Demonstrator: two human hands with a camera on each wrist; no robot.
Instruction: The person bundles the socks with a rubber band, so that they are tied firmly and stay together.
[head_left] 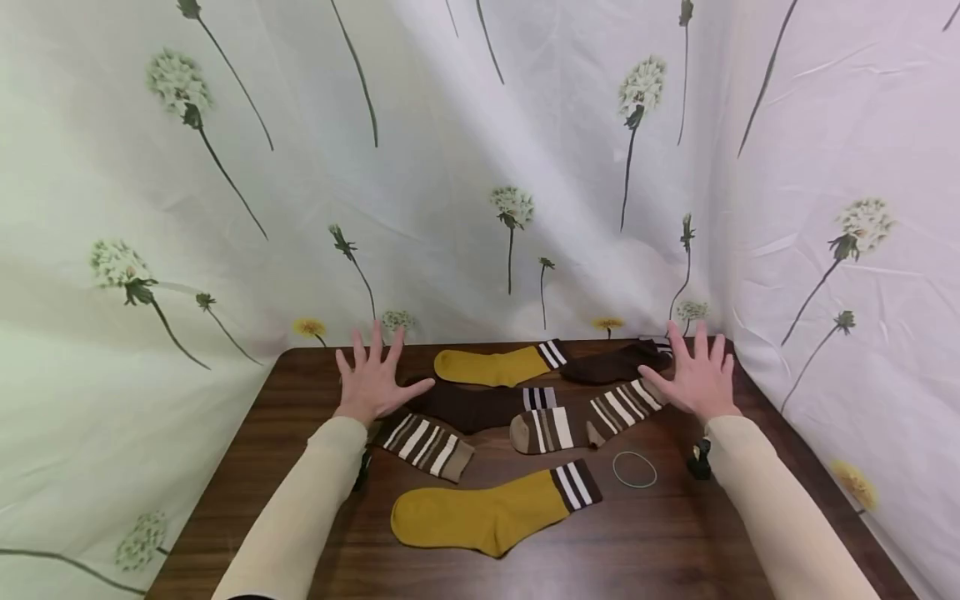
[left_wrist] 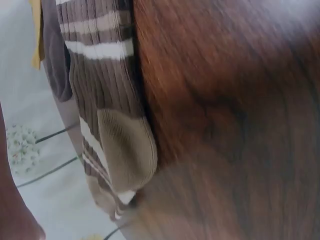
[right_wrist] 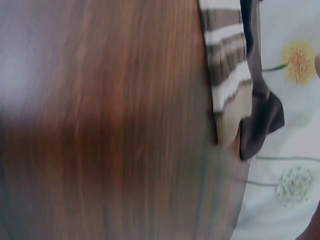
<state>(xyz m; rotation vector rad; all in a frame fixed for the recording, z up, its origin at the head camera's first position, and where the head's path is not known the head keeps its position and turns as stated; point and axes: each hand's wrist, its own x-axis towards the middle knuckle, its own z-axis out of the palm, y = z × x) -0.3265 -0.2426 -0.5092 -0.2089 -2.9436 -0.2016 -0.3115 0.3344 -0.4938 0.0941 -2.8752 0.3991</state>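
My two hands reach out over a dark wooden table, each with its fingers spread wide and holding nothing. My left hand is over the far left part, its thumb by the toe end of a dark sock; my right hand is at the far right, close to a bent striped sock and another dark sock. Whether I touch any of them, I cannot tell. Between my arms lie the rest: a striped sock below my left hand, a yellow sock at the back edge, and a second yellow sock in front, beside a thin green loop. They lie flat and loosely scattered, perhaps so each pattern shows; my splayed fingers probably keep the middle unblocked.
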